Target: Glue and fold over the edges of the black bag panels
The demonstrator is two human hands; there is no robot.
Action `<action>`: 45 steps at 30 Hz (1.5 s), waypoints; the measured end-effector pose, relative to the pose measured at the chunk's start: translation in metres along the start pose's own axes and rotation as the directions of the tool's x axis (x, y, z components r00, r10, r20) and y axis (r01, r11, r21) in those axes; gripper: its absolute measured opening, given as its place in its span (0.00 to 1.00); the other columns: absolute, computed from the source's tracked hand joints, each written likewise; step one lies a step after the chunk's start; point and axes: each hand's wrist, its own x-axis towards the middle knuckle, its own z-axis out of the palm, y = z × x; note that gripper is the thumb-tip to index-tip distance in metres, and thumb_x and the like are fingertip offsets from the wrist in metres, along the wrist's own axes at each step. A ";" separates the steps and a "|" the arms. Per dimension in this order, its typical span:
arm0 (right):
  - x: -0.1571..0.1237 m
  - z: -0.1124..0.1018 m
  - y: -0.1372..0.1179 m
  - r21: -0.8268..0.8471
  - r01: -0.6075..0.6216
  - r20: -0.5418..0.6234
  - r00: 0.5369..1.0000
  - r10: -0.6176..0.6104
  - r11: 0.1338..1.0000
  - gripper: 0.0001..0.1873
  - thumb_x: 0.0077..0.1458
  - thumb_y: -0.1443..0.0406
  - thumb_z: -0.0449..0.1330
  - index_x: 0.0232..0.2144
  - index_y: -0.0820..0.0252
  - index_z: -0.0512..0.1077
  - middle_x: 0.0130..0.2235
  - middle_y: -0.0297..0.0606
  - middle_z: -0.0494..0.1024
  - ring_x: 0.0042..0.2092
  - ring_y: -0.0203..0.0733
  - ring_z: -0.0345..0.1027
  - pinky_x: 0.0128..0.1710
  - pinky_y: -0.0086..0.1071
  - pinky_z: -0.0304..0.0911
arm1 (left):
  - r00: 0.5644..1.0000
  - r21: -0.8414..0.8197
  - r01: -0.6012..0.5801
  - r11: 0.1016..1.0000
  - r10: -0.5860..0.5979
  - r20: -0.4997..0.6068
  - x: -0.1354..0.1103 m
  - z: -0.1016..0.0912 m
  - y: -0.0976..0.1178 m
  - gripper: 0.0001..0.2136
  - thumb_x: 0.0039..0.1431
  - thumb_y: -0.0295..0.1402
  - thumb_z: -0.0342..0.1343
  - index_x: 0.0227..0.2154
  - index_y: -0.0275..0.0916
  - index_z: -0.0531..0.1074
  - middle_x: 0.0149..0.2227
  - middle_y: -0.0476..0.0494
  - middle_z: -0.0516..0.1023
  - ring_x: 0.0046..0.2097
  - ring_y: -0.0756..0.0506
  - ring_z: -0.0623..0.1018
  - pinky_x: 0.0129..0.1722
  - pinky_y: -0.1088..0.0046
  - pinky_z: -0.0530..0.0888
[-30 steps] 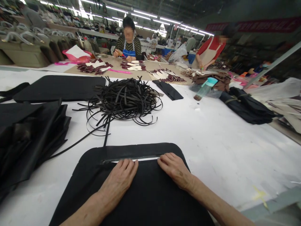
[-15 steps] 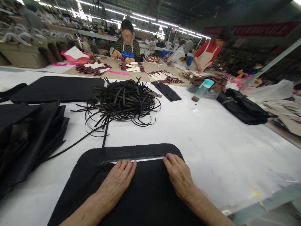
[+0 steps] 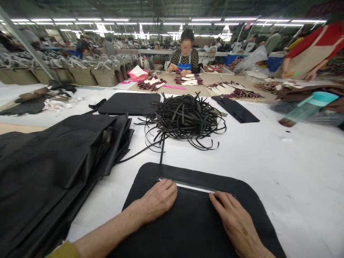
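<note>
Head view, left fingers: curled and held close together at the left part of a white strip point(image 3: 195, 187); whether the left hand point(image 3: 160, 200) pinches the edge, I cannot tell.
Right fingers: bent, slightly spread, tips at the strip's right part; whether the right hand point(image 3: 236, 216) grips or only presses is hidden.
Black panel: the round-cornered piece point(image 3: 193, 222) lies flat under both hands, on the near part of the white table point(image 3: 295, 172); the white strip shows along a slot near its far edge.
Black strips: a tangled heap point(image 3: 188, 118) sits just beyond the panel, one strip reaching down to the panel's far edge.
Black sheets: a loose stack point(image 3: 53, 150) lies left of the panel.
Second panel: a flat black one point(image 3: 127, 103) lies behind the heap's left side.
Folded black piece: it rests point(image 3: 238, 109) right of the heap.
Bottle: a clear one with a teal lid point(image 3: 309, 107) appears blurred and tilted, farther right.
Across the table: a person in a striped top point(image 3: 185, 59) sits behind maroon and cream pieces point(image 3: 188, 79).
Far left: olive bags point(image 3: 104, 76) stand in rows.
</note>
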 end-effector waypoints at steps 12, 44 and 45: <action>0.002 -0.003 -0.001 -0.019 -0.006 0.024 1.000 0.007 1.000 0.21 0.53 0.76 0.46 0.47 0.63 0.69 0.43 0.46 0.71 0.44 0.47 0.64 0.43 0.39 0.67 | 0.998 -0.139 0.045 0.989 -0.050 -0.030 -0.033 0.005 -0.027 0.13 0.61 0.20 0.39 0.42 0.34 0.66 0.37 0.40 0.72 0.39 0.45 0.70 0.40 0.66 0.70; 0.116 0.019 -0.076 0.060 0.137 0.097 0.985 -0.143 0.989 0.05 0.53 0.74 0.57 0.33 0.62 0.70 0.32 0.39 0.69 0.34 0.44 0.59 0.31 0.36 0.55 | 0.886 -0.467 0.413 0.782 -0.464 0.007 -0.022 0.009 -0.044 0.15 0.59 0.20 0.42 0.38 0.37 0.73 0.39 0.43 0.72 0.42 0.47 0.69 0.43 0.71 0.70; 0.116 0.019 -0.077 0.051 0.160 0.098 0.982 -0.164 0.986 0.06 0.53 0.75 0.57 0.33 0.62 0.70 0.32 0.39 0.69 0.34 0.45 0.59 0.30 0.37 0.55 | 0.884 -0.471 0.414 0.779 -0.467 0.005 -0.022 0.008 -0.044 0.15 0.59 0.20 0.42 0.38 0.37 0.73 0.40 0.43 0.72 0.42 0.47 0.69 0.43 0.71 0.70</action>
